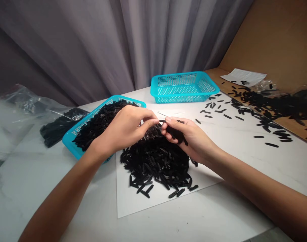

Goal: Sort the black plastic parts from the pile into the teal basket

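Note:
My left hand is closed in a pinch at one end of a small black strip, above the pile. My right hand meets it from the other side, thumb and finger closed on a thin, pointed, metallic-looking tool. Several black pieces are gathered under its curled fingers. Both hands are over a heap of short black strips lying on a white sheet. What the strips are made of I cannot tell.
Left of the heap stands a blue basket full of black strips, beside a clear plastic bag. Another blue basket is at the back. Loose black strips and a paper lie to the right. A grey curtain hangs behind.

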The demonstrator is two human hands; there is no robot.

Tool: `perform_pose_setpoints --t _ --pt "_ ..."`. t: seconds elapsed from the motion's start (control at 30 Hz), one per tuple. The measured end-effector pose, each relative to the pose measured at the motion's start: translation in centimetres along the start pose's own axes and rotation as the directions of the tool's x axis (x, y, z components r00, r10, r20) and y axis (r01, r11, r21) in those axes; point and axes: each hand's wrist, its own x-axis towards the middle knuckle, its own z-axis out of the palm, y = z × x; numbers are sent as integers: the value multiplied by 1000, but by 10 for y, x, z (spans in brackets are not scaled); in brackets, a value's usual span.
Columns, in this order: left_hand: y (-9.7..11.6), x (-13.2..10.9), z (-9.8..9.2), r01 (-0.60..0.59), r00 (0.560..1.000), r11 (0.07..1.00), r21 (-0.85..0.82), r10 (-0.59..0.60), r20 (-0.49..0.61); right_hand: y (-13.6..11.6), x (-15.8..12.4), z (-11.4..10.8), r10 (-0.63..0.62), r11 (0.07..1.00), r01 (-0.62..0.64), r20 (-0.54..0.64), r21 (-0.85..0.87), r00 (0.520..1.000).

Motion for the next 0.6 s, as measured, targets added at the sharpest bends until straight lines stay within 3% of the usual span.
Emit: perform_pose_setpoints --t 0.2,0.27,0.33,0.4,0.5,0.6 --pt "3 0 4 61 998 996 71 -63 26 0 -1 1 17 1000 -17 -8 0 1000" --pt "-3 0 5 207 974 959 196 -182 -137 0 -1 1 21 999 -20 -11 33 1000" --pt "-14 0 4 392 884 876 280 -275 -377 1 0 1 36 996 -34 -24 77 999" --pt "-26 0 2 486 817 826 287 -312 -485 1 1 1 60 993 -56 -39 106 997" --pt "-33 1 -2 437 852 869 233 -317 -416 2 2 1 84 989 -78 -46 122 995" --pt "-19 0 -3 214 950 973 85 -187 -249 1 1 3 96 986 -93 -17 136 995"
